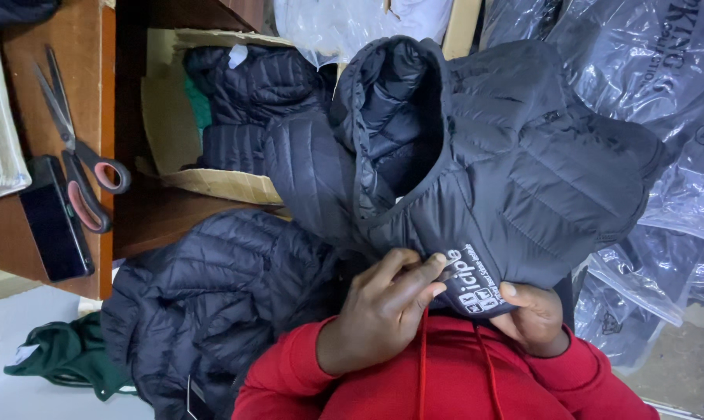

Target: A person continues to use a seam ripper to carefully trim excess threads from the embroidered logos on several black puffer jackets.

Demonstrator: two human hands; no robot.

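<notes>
Head view | left hand (383,311) pinching the tag (476,289) on the black jacket (507,155), right hand (535,315) gripping the hem beside the tag | jacket held up over the cardboard box (165,124) | risk: slick fabric may slip from the fingers, dropping the jacket.

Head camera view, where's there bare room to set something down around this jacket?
Bare wood shows on the wooden tabletop, left of the scissors and above the dark phone. Pale floor lies open below the green garment. The cardboard box, jacket pile and plastic bags leave everything else crowded.
</notes>
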